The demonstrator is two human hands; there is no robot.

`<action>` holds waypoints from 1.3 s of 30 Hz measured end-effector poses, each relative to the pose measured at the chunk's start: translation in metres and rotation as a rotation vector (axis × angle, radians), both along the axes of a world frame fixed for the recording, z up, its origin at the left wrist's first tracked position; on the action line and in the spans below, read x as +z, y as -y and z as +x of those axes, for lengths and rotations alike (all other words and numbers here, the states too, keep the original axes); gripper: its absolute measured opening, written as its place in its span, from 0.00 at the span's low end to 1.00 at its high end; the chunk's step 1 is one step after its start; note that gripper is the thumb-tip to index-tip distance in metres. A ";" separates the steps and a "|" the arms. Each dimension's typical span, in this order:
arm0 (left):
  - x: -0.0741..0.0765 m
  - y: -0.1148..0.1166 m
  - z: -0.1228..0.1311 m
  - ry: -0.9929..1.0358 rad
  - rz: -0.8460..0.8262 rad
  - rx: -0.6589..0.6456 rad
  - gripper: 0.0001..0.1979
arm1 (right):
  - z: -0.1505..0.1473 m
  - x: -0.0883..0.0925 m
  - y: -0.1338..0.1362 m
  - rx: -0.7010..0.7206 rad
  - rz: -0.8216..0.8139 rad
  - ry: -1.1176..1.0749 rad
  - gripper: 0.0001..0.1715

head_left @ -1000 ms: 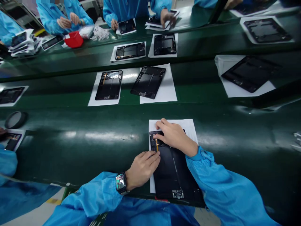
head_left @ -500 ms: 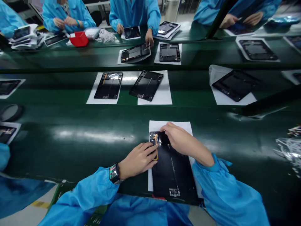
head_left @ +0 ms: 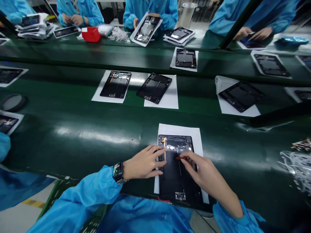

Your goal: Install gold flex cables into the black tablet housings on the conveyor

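On the tabletop (head_left: 94,152), near edge: one black tablet (head_left: 173,176) on one white sheet (head_left: 178,129). Since half a second ago, right hand (head_left: 204,170) moved from top edge to mid-panel; thumb and forefinger now pinched on one small reddish piece (head_left: 179,158). Left hand (head_left: 145,163) at left edge, fingers spread apart. Two more tablets (head_left: 116,84) side by side beyond. Panel: dark, one orange strip (head_left: 165,144), shiny film (head_left: 174,143) up top.
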State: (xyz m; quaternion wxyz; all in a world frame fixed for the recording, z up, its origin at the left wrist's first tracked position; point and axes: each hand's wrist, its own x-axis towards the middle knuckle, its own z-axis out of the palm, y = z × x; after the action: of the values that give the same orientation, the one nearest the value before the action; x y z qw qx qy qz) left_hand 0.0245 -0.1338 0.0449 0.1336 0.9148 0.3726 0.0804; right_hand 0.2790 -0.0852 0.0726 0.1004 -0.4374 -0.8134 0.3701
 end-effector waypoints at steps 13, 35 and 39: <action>-0.015 -0.009 -0.010 0.453 -0.167 0.172 0.29 | -0.046 -0.012 0.027 0.344 0.427 0.225 0.13; -0.023 -0.007 -0.011 0.299 -0.110 0.146 0.43 | -0.052 -0.020 0.039 0.210 0.442 0.126 0.11; -0.023 -0.007 -0.011 0.285 -0.108 0.149 0.43 | -0.047 -0.021 0.042 0.216 0.397 0.057 0.11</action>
State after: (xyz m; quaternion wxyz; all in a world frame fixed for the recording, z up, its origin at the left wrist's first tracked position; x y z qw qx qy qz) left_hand 0.0136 -0.1266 0.0222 0.2279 0.8555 0.4203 0.1989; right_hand 0.2318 -0.1272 0.0516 0.1214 -0.3298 -0.9149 0.1987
